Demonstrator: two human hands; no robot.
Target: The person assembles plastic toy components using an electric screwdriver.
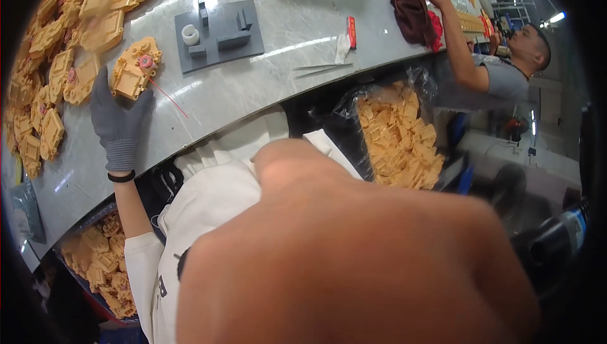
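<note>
My left hand point(120, 120), in a grey knitted glove, rests on the worktable at the left. Its thumb and fingers sit around the lower end of a yellow plastic housing point(131, 80). A round pink-red piece point(147, 62) is fitted in that housing, and a thin red wire point(169, 98) trails from it over the tabletop. Very near the camera, my bare right hand point(354, 249) fills the lower middle, large and blurred. Its fingers are mostly hidden, and nothing held shows. Just right of the housing lies a dark grey fixture point(218, 37) with upright blocks and a white ring point(190, 35).
Many yellow housings point(101, 3) are heaped along the table's left. Tweezers point(322, 68) and a red-and-white strip point(351, 33) lie near the front edge. Bags of yellow parts point(398, 135) stand below the table. Another person point(499, 75) sits at right by a dark red cloth point(408, 9).
</note>
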